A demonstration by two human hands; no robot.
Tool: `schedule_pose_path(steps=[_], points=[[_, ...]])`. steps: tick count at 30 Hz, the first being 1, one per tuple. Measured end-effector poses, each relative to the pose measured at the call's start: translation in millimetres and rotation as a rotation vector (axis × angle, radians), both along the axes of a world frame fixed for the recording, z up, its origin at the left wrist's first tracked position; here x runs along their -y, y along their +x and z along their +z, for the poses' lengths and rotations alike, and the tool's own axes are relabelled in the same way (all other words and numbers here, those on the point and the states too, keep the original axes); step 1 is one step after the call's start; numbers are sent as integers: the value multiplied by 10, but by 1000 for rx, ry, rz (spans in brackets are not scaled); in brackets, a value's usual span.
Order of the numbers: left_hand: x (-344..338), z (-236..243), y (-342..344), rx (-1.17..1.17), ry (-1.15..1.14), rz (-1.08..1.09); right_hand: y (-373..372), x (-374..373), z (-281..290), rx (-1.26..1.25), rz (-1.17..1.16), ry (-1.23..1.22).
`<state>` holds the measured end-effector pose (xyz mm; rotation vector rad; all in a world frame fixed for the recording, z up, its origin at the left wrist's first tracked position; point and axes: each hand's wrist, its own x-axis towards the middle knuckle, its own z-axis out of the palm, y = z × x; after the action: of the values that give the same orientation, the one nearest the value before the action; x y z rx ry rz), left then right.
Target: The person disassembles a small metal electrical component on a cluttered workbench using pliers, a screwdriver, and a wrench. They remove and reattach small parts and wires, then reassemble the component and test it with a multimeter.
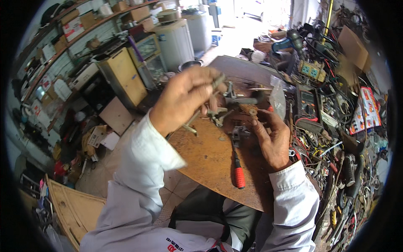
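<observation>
My left hand (189, 90) is raised over the far left part of the wooden table, partly smeared by motion. Its fingers are closed on a slim greyish-green piece (218, 80) whose kind I cannot make out. Lower and to the right, my right hand (273, 136) pinches a small rusty metal part (248, 110) with a round pale boss on its face. Just below that part, a red-handled screwdriver (239, 174) lies on the tabletop, its shaft pointing away from me. Small metal pieces (218, 119) lie between the two hands.
The brown wooden table (201, 155) has a curved near edge close to my lap. Tangled wires, tools and a multimeter (307, 103) crowd the right side. A clear plastic bag (277, 100) stands behind my right hand. Old appliances (122, 77) and loaded shelves line the left.
</observation>
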<state>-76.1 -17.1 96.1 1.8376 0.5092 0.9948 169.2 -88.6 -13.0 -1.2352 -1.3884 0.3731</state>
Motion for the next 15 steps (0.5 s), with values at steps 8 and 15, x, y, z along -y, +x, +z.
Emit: schedule_pose_path(steps=[8,15], points=[[-173,471,-85,719,-195,-67,-242,189,192,-136,419,-35],[-484,221,184,1068,-384,-240,-235,226,141,-215,550,-195]])
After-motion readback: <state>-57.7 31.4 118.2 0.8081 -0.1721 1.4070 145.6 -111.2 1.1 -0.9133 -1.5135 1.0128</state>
